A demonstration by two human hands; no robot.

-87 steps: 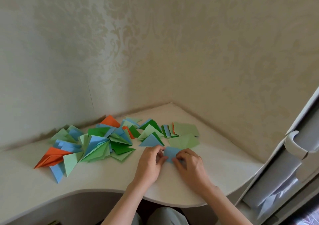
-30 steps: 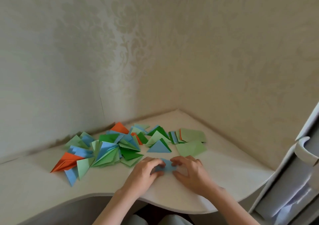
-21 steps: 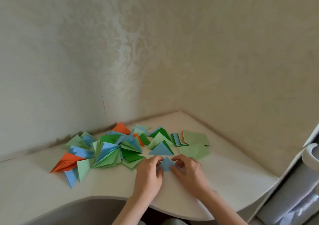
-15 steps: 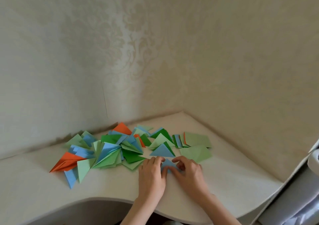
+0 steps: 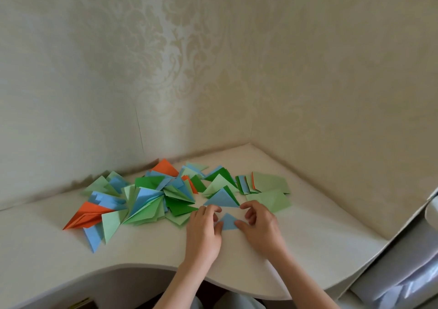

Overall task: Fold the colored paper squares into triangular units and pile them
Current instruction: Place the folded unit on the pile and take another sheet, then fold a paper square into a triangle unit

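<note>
Nearest the person, both hands worked a small blue triangle [image 5: 228,221] lying flat on the white table [image 5: 147,249]. The left hand [image 5: 204,230] pinched its left corner between thumb and curled fingers, and the right hand [image 5: 259,223] pinched the right corner likewise. That piece looked nearly finished, judging by its shape. Just beyond it lay a larger blue triangle [image 5: 221,198]. Further left spread the pile of folded units [image 5: 142,199], green, blue and orange, so much of the work seemed done. Further right, a stack of unfolded squares [image 5: 263,183] and a loose green sheet [image 5: 269,199] remained to fold. Compared with about three seconds earlier, the blue piece had shrunk from a wider shape hidden under the fingers to a compact triangle, while the pile looked unchanged.
</note>
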